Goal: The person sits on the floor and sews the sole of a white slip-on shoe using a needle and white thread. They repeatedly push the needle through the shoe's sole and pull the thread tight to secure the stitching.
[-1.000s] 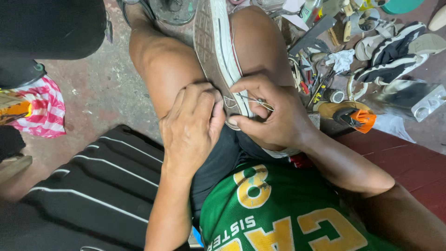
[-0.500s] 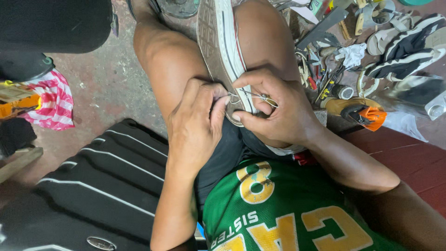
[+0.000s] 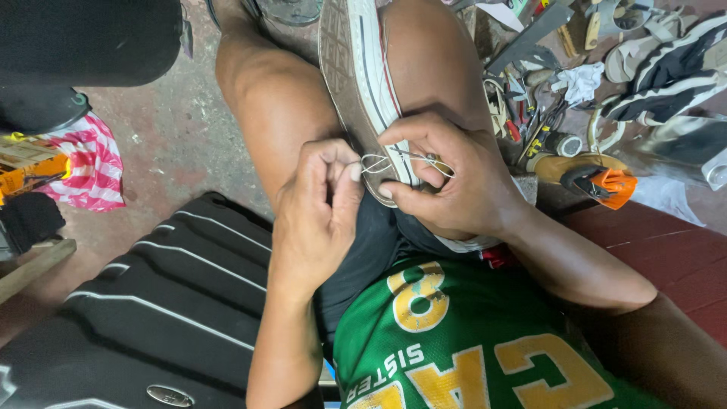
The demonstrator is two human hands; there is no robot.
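Note:
A white sneaker (image 3: 356,76) with a brownish sole lies sole-up between my knees, its heel end toward me. My left hand (image 3: 318,216) pinches a loop of pale thread (image 3: 374,161) at the sole's edge. My right hand (image 3: 447,178) grips the shoe's heel end and holds a thin metal needle-like tool (image 3: 421,157) pointing toward the loop. Both hands meet at the sole rim. The tool's tip is partly hidden by my fingers.
A black ribbed mat (image 3: 151,303) lies at the lower left. A red-and-white striped cloth (image 3: 91,167) and an orange tool (image 3: 23,170) sit at the left. To the right lie scattered hand tools (image 3: 530,113), shoes (image 3: 666,60) and an orange-and-black object (image 3: 602,185).
The view has shifted slightly. My left hand has drawn the thread out into a visible loop, and my right hand's tool now shows at the sole's edge.

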